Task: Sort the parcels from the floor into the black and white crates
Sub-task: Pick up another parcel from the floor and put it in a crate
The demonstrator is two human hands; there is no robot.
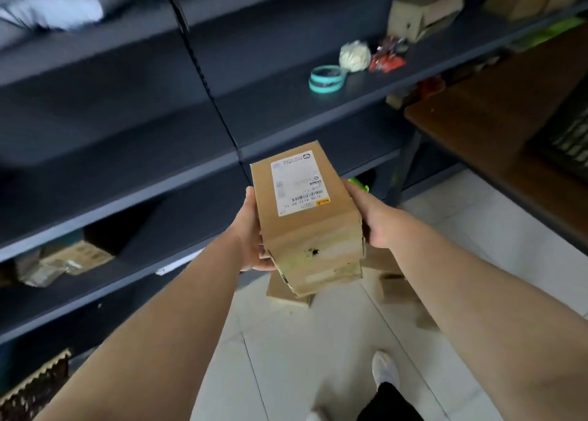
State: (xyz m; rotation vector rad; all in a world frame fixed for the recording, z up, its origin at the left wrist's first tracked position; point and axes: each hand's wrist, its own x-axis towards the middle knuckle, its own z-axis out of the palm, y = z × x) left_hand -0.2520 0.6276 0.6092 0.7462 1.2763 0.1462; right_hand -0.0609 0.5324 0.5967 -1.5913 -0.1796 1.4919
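1. Between both hands, a brown rectangular cardboard parcel (313,229) with a white label is held in the air. The left hand (251,229) grips its left side and the right hand (374,221) clasps its right side.
2. Below the hands, more brown cardboard boxes (394,288) lie on the white tiled floor (286,357).
3. Beyond the hands stands dark grey metal shelving (127,140), and to the right of them is a brown wooden bench (496,127).

One view only: wide-angle cam on the person's head, pitched forward and down. Close working range: both forearms (159,341) run in from the bottom corners, left hand (251,229) and right hand (377,223) hold a parcel (305,223) at frame centre. Dark shelving (127,134) fills the upper and left frame, shelf lines slanted across it. Tiled floor (286,357) lower centre, brown table (496,127) at the right edge.
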